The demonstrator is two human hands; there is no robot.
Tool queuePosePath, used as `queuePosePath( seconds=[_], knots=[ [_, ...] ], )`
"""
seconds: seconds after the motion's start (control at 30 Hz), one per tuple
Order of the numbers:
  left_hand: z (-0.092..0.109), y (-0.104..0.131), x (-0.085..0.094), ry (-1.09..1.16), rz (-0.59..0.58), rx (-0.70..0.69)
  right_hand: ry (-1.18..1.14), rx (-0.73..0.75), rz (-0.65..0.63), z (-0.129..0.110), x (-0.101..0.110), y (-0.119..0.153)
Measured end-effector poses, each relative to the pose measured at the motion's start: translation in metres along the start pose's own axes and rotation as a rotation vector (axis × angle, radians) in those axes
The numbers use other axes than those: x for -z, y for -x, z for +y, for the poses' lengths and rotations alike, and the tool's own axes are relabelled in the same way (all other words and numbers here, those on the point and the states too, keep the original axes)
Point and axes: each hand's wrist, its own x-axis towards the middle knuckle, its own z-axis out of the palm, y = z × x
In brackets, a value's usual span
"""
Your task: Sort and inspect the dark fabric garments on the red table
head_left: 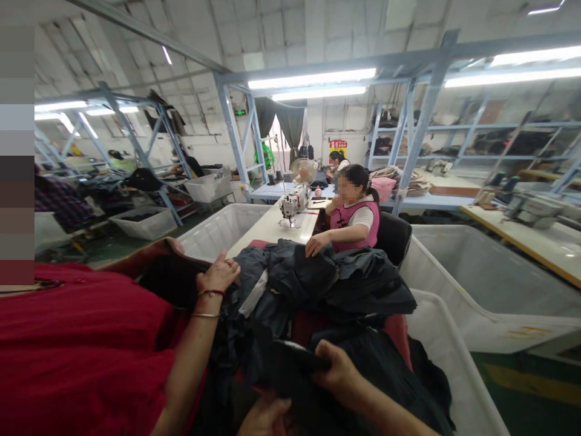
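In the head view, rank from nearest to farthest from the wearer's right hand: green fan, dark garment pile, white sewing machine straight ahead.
From the right hand:
1. Dark garment pile: directly in front.
2. White sewing machine: beyond the pile, slightly left.
3. Green fan: far back, left of the machine.

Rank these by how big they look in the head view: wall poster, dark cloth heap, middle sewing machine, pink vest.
1. Dark cloth heap, by far, though also nearest the camera
2. Pink vest, partly hidden
3. Middle sewing machine
4. Wall poster
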Motion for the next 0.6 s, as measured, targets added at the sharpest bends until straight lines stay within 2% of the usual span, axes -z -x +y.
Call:
queuePosePath(
  seconds=[0.1,0.13,0.2,0.3,0.4,0.47,0.53,0.6],
  knots=[
    [0.022,-0.06,0.014,-0.018,0.053,-0.076,-0.127,0.049,-0.023,-0.02,0.025,-0.011],
    [0.022,-0.071,0.013,-0.033,0.045,-0.088,-0.163,0.034,-0.043,-0.024,0.031,-0.014],
    [0.017,-0.079,0.006,-0.072,0.006,-0.101,-0.156,-0.021,-0.055,-0.023,0.038,-0.016],
    [-0.001,-0.057,-0.013,-0.143,-0.083,-0.098,-0.109,-0.084,0.028,-0.012,0.037,-0.014],
    [-0.022,-0.018,-0.031,-0.181,-0.152,-0.089,-0.293,-0.188,0.123,-0.003,0.029,-0.009],
    [-0.032,0.005,-0.043,-0.184,-0.19,-0.096,-0.503,-0.357,0.054,-0.004,0.02,-0.003],
    [-0.035,0.02,-0.052,-0.177,-0.217,-0.112,-0.622,-0.502,-0.115,-0.01,0.011,0.006],
    [-0.034,0.029,-0.057,-0.164,-0.229,-0.123,-0.568,-0.499,-0.209,-0.019,0.007,0.016]
  ],
)
